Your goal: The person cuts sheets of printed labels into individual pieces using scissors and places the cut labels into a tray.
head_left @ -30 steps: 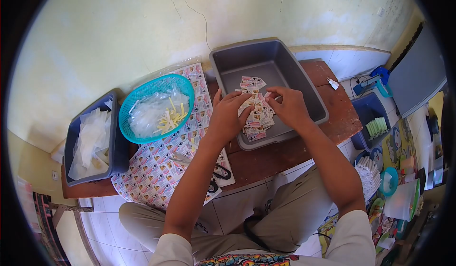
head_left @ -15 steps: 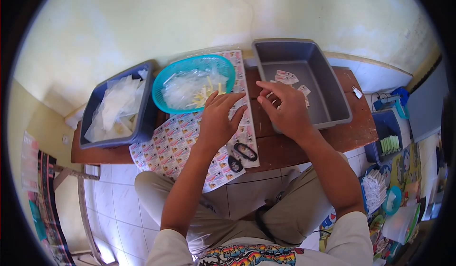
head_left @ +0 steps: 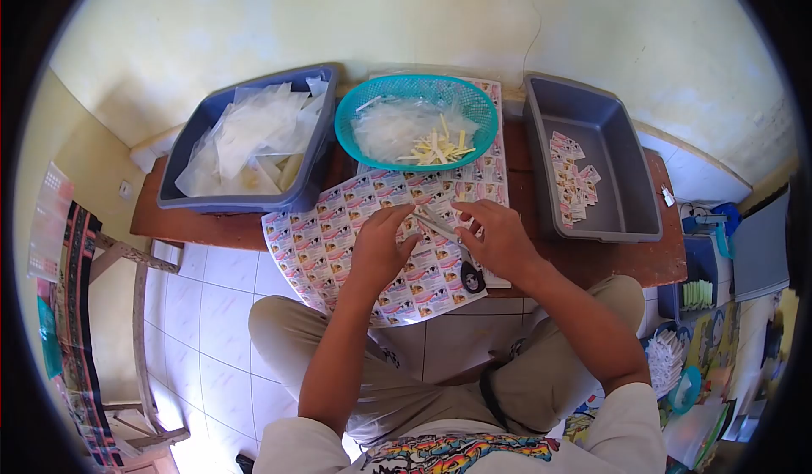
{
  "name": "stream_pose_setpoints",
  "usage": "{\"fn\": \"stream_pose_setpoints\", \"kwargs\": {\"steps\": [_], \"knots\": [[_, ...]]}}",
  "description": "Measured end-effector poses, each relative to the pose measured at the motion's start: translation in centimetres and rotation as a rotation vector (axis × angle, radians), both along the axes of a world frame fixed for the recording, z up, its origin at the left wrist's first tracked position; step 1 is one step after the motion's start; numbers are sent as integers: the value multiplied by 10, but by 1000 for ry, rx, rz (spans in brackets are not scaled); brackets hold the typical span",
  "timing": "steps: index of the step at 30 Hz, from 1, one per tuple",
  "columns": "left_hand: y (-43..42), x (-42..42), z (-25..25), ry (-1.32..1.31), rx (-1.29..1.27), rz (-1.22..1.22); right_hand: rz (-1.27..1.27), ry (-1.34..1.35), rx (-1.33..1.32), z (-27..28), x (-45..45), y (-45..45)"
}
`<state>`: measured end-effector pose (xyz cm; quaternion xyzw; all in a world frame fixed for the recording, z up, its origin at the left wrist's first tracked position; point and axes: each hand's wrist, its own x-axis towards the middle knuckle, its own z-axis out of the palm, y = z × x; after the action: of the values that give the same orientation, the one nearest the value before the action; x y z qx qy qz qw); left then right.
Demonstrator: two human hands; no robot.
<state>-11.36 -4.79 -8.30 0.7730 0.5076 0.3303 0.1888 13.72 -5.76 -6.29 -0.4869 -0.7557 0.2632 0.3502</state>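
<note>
Brown surface [head_left: 651,257] is carrying a teal basket [head_left: 461,87]; left hand [head_left: 382,244] and right hand [head_left: 501,243] are now hanging in front of it, no longer over the grey tub [head_left: 613,169], fingers half-open, can't tell if gripping the black-handled scissors [head_left: 440,224]. Label-covered sheet [head_left: 410,288]'s lying underneath.

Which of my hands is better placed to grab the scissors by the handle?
Your right hand, I'd say: it is close to the black handle of the scissors, while your left hand is nearer the blade tips.
</note>
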Motion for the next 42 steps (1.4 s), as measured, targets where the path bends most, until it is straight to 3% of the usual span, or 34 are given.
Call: {"fn": "stream_pose_setpoints", "kwargs": {"steps": [11,15,19,24,33,42], "knots": [[-7,-12,-56,158,44,-74,139,-187,-1,-47,-36,2],[-16,-11,-52,324,104,-24,165,-269,11,-50,-35,5],[-21,-10,-47,317,94,15,164,-292,4,-51,-37,1],[-24,-7,-31,412,-31,77,161,-300,15,-51,-36,0],[-19,-12,-33,231,104,92,163,-354,30,-42,-41,-5],[-16,-20,-43,212,37,51,153,-338,29,-40,-38,-4]]}}
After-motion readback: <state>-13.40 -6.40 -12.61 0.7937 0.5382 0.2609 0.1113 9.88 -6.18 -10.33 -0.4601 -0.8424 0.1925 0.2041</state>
